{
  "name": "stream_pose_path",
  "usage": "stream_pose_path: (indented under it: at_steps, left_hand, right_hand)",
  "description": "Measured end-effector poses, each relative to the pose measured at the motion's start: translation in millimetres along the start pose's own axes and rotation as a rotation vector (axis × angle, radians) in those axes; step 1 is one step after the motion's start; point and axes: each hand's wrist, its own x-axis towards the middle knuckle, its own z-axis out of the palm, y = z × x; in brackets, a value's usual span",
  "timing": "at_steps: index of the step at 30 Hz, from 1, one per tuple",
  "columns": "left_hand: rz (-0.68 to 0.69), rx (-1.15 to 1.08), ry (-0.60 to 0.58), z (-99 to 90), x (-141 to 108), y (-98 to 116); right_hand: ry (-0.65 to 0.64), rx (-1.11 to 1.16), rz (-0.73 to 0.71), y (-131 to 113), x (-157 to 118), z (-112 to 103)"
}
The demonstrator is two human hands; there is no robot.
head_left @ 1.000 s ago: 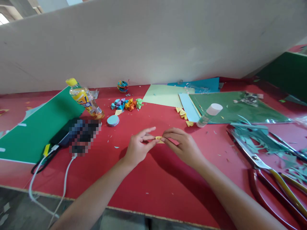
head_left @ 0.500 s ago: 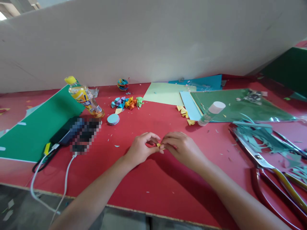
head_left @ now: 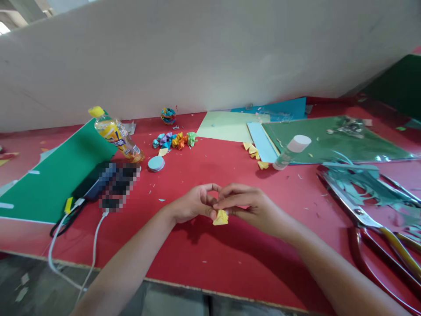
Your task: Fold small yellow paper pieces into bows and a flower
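A small yellow folded paper piece (head_left: 221, 217) is held between both hands above the red tabletop (head_left: 184, 263). My left hand (head_left: 197, 202) pinches it from the left, thumb at its upper edge. From the right, the fingers of my right hand (head_left: 248, 202) close on the same piece, partly covering its top. Beyond the hands lie several similar yellow folded pieces (head_left: 253, 152), beside a glue stick (head_left: 291, 152) with a white cap. A stack of round paper discs (head_left: 155, 163), pale blue on top, rests to the left.
Large scissors (head_left: 360, 213) and teal paper scraps (head_left: 365, 182) lie at right. A drink bottle (head_left: 116, 136) leans at left, near a dark power bank (head_left: 95, 180) with white cables (head_left: 95, 237). Crumpled colored paper flowers (head_left: 174, 140) and green sheets (head_left: 329, 140) lie farther back.
The yellow paper piece has turned and dropped slightly below the fingertips, so more of it shows. My right hand's fingers have stretched over its top.
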Motion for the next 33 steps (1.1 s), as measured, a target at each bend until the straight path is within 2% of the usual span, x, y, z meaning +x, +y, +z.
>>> stream_pose_path:
  at_steps: [2, 4, 6, 9, 11, 13, 19, 24, 33]
  left_hand:
    - [-0.048, 0.041, -0.028, 0.3, -0.4, 0.7]
    - [-0.034, 0.084, -0.012, 0.5, -0.9, 2.5]
    - [0.089, 0.132, 0.077, 0.7, -1.7, 5.1]
    - [0.353, 0.229, 0.239, 2.4, -4.1, 9.2]
    - [0.457, 0.347, 0.283, 4.9, -6.1, 10.6]
    - [0.504, 0.479, 0.288, 8.0, -7.4, 10.2]
    - [0.540, 0.635, 0.356, 11.6, -7.4, 6.4]
    - [0.593, 0.627, 0.358, 8.9, -6.9, 9.0]
    - [0.586, 0.609, 0.363, 5.8, -5.5, 6.7]
  right_hand:
    - [0.004, -0.020, -0.021, -0.2, -0.7, 0.5]
    - [0.010, -0.073, -0.041, 0.0, -1.3, -1.1]
    - [0.052, -0.158, -0.044, 1.2, -1.5, -3.9]
    - [0.140, -0.306, -0.040, 4.2, -1.1, -8.3]
    - [0.167, -0.370, -0.038, 6.0, -0.5, -10.1]
    - [0.175, -0.398, -0.031, 7.0, 0.1, -10.8]
    - [0.160, -0.365, -0.011, 7.9, 0.3, -9.8]
    - [0.179, -0.292, -0.037, 9.6, 0.5, -9.7]
    - [0.193, -0.262, -0.068, 10.1, 0.9, -10.6]
